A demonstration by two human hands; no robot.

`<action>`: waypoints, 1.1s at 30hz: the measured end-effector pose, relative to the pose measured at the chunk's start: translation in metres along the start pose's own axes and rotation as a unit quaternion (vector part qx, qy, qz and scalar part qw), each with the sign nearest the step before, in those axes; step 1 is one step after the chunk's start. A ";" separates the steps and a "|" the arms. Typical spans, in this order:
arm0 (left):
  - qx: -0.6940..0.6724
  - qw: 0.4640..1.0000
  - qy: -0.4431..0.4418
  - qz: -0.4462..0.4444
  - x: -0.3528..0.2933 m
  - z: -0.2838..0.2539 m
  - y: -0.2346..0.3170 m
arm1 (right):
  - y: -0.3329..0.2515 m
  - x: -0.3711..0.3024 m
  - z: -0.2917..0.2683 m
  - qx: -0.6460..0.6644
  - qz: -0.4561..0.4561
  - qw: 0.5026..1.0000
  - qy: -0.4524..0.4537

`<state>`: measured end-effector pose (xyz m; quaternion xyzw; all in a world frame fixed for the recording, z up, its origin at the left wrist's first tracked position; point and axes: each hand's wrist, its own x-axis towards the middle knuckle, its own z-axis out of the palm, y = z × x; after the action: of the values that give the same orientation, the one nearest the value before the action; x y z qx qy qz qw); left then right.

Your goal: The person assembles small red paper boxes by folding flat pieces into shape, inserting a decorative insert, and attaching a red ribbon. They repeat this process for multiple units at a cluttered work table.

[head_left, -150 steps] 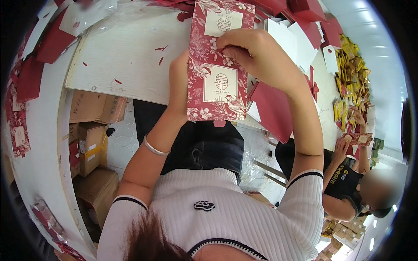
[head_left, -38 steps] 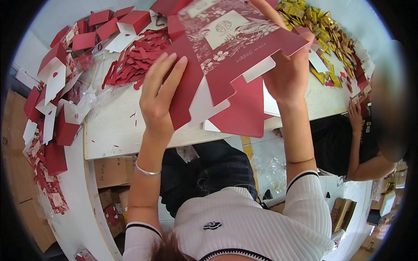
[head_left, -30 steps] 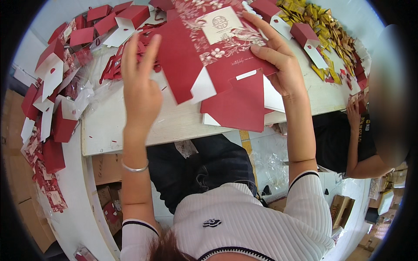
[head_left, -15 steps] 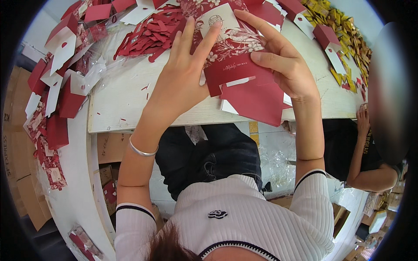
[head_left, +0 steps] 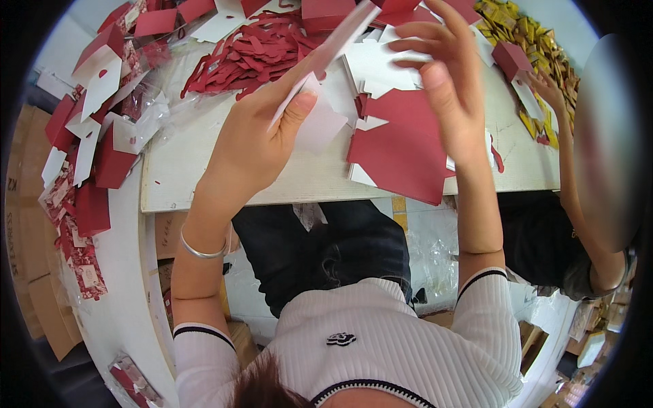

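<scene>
My left hand (head_left: 241, 146) grips a folded cardboard piece (head_left: 321, 128), thumb on its pale inner side. The piece is tilted nearly edge-on, so its pale face and a thin upper edge show while its printed side is hidden. To the right, my right hand (head_left: 457, 102) is raised and apart from the piece, fingers spread and slightly blurred, holding nothing. Beneath and beside it lies a stack of flat red cardboard blanks (head_left: 401, 146) with white undersides, near the table's front edge. White flat pieces (head_left: 374, 64) lie just behind that stack.
A heap of red strips (head_left: 252, 58) lies behind my left hand. Red and white boxes (head_left: 102, 68) and clear plastic line the left side of the white table (head_left: 183, 177). Yellow packets (head_left: 537, 47) are piled at the far right, where another person's hand (head_left: 547, 92) reaches in.
My right hand has let go of the printed cardboard piece and lifted away. My left hand has tipped the piece, turning its floral face out of view. The other person's hand has moved toward the yellow packets.
</scene>
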<state>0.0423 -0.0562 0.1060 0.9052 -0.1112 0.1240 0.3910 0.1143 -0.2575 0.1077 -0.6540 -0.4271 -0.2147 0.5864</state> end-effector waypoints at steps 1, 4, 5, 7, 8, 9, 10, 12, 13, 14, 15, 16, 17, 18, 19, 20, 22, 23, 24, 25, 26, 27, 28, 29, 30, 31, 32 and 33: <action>-0.044 0.996 -0.018 -0.072 -0.001 -0.003 0.005 | 0.003 0.000 0.000 -0.106 -0.101 0.989 0.023; -0.014 0.998 0.028 0.049 -0.004 0.000 -0.004 | -0.014 0.001 0.019 -0.345 -0.321 0.881 -0.029; -0.010 0.999 0.011 0.043 -0.005 -0.003 -0.001 | -0.012 0.003 0.027 -0.346 -0.379 0.858 -0.030; -0.023 0.999 -0.001 0.027 -0.007 -0.004 -0.001 | -0.013 0.004 0.032 -0.369 -0.377 0.847 -0.062; -0.030 0.999 -0.004 0.019 -0.007 -0.007 -0.001 | -0.013 0.009 0.032 -0.379 -0.383 0.839 -0.076; -0.034 0.999 0.008 0.023 -0.006 -0.008 -0.001 | -0.013 0.014 0.032 -0.388 -0.389 0.830 -0.089; -0.038 0.999 0.020 0.026 -0.006 -0.009 -0.001 | -0.015 0.017 0.031 -0.393 -0.395 0.824 -0.101; -0.068 0.998 -0.004 0.004 -0.004 -0.018 0.005 | -0.014 0.026 0.030 -0.412 -0.435 0.793 -0.109; -0.096 0.994 -0.039 -0.021 -0.002 -0.027 0.014 | -0.013 0.031 0.030 -0.421 -0.455 0.777 -0.113; -0.124 0.988 -0.075 -0.044 0.000 -0.035 0.020 | -0.013 0.037 0.029 -0.423 -0.477 0.763 -0.105; -0.141 0.984 -0.097 -0.051 0.001 -0.039 0.017 | -0.012 0.043 0.028 -0.426 -0.498 0.749 -0.096; -0.157 0.979 -0.120 -0.058 0.003 -0.043 0.009 | -0.014 0.047 0.027 -0.429 -0.519 0.734 -0.087; -0.174 0.972 -0.141 -0.066 0.007 -0.047 0.005 | -0.016 0.053 0.027 -0.412 -0.514 0.742 -0.123; -0.234 0.964 -0.109 -0.058 0.006 -0.046 0.014 | -0.022 0.061 0.025 -0.395 -0.507 0.749 -0.158; -0.215 0.968 -0.123 -0.033 0.011 -0.051 0.016 | -0.028 0.067 0.024 -0.378 -0.500 0.755 -0.193; -0.195 0.971 -0.137 -0.006 0.016 -0.055 0.018 | -0.036 0.072 0.024 -0.395 -0.512 0.733 -0.213; -0.142 0.984 -0.103 0.022 0.022 -0.061 0.017 | -0.039 0.077 0.022 -0.411 -0.550 0.693 -0.220; -0.132 0.985 -0.110 0.017 0.025 -0.069 0.013 | -0.040 0.079 0.020 -0.418 -0.569 0.671 -0.225; -0.118 0.986 -0.115 0.014 0.029 -0.082 0.009 | -0.045 0.080 0.014 -0.426 -0.552 0.680 -0.229; -0.104 0.987 -0.119 0.010 0.033 -0.094 0.005 | -0.050 0.080 0.007 -0.433 -0.534 0.688 -0.232; -0.039 0.994 -0.059 0.079 0.037 -0.091 0.000 | -0.055 0.079 0.000 -0.445 -0.499 0.706 -0.233; -0.113 0.993 -0.017 0.027 0.037 -0.088 -0.001 | -0.059 0.081 -0.007 -0.456 -0.463 0.723 -0.235; -0.188 0.982 0.024 -0.025 0.037 -0.080 0.005 | -0.058 0.088 -0.013 -0.444 -0.432 0.748 -0.238; -0.261 0.960 0.063 -0.078 0.039 -0.075 0.011 | -0.051 0.090 -0.016 -0.414 -0.391 0.792 -0.223; -0.324 0.942 -0.008 -0.087 0.043 -0.076 0.011 | -0.042 0.089 -0.019 -0.381 -0.347 0.831 -0.207; -0.370 0.926 -0.011 -0.074 0.045 -0.070 0.007 | -0.037 0.086 -0.016 -0.334 -0.292 0.875 -0.196; -0.416 0.907 -0.017 -0.062 0.045 -0.060 0.002 | -0.033 0.082 -0.014 -0.282 -0.237 0.912 -0.179; -0.461 0.886 -0.022 -0.050 0.046 -0.053 0.001 | -0.030 0.081 -0.011 -0.251 -0.236 0.922 -0.176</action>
<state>0.0787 -0.0227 0.1558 0.6299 -0.1186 0.0194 0.7674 0.1364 -0.2444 0.1914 -0.6872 -0.5974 -0.3282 0.2513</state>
